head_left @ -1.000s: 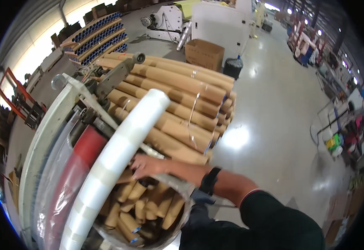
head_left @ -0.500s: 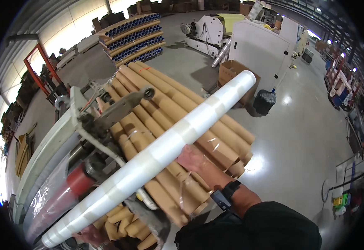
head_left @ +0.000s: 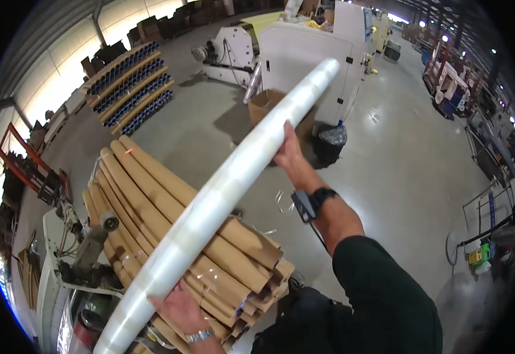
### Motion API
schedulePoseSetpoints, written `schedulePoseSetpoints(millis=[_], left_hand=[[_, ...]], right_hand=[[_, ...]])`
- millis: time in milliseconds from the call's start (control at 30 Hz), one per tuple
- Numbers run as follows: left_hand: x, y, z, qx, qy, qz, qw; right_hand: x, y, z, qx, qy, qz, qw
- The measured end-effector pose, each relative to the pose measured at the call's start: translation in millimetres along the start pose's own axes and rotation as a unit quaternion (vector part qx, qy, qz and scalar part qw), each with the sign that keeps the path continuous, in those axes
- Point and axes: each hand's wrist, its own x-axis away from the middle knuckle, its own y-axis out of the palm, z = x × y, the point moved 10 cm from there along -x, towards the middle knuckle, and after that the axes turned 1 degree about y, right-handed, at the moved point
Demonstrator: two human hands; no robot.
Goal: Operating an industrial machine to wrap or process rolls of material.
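A long roll of glossy whitish film slants across my view, its far end high and its near end low on the left. My right hand grips its underside toward the far end, the thumb side lying along the roll. Lower down, my left hand supports it from the right side near the close end. The fingers of both hands are partly hidden behind the roll. Beneath it lies a stack of brown paper-wrapped tubes, some tied with strapping.
At the lower left stands a machine frame with a red-ended roller. A white machine cabinet, a cardboard box and a black bag are ahead. Farther left is a stack of blue-lined tubes. A metal cart stands right.
The roll has lifted away from the machine and swung steeper. My right hand has moved up and farther along it; my left hand has come into fuller view. My view has turned right.
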Motion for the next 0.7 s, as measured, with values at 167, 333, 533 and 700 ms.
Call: schedulePoseSetpoints(millis=[167, 333, 533, 700], left_hand=[[14.8, 70.1, -114.6, -0.02, -0.106, -0.072, 0.992], [54.2, 110.5, -192.2, -0.055, -0.201, -0.164, 0.964], [115.0, 153.0, -217.6, -0.37, -0.127, -0.464, 0.795], [158.6, 152.9, -201.7, -0.487, -0.055, -0.711, 0.503]], right_hand=[[-4.8, -43.3, -73.8, 0.044, 0.015, -0.011, 0.999], [-5.9, -69.2, -170.9, 0.036, -0.087, 0.024, 0.995], [80.1, -117.9, -319.0, 0.045, -0.118, -0.317, 0.94], [255.5, -96.2, -244.1, 0.045, -0.229, 0.128, 0.964]])
